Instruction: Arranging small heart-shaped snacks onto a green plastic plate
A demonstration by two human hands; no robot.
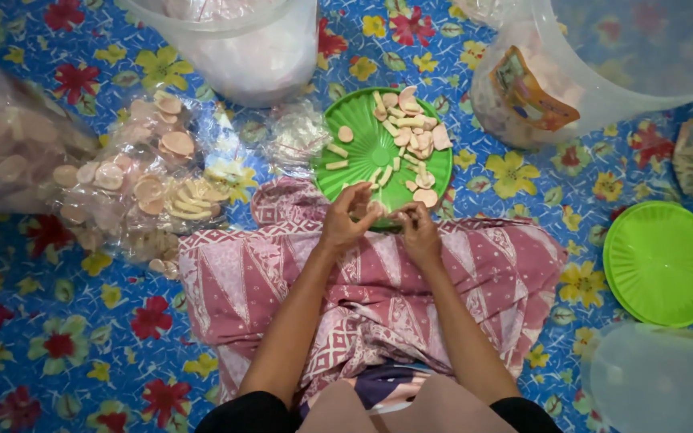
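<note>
Down at the centre of the frame, two hands meet over the near rim of a round green plastic plate (370, 148). The left hand (348, 218) has its fingers curled together and pinches a small pale piece; what exactly it is stays too small to tell. The right hand (417, 228) is curled too, its fingertips pressed together just beside the left; I cannot tell whether it grips anything. On the ribbed plate lie pale crackers (411, 132), some flat and round, some thin sticks, heaped toward its upper right side. A second green plate (663, 263), bare and of the same ribbed make, lies at the right edge. Clear crinkled plastic bags (134, 188) of round crackers fill the left side. Two big translucent tubs stand along the top: one (242, 48) at upper centre, one (603, 64) at upper right. A pink patterned cloth (378, 289) covers the lap, and a blue floral mat (58, 345) covers the floor.
</note>
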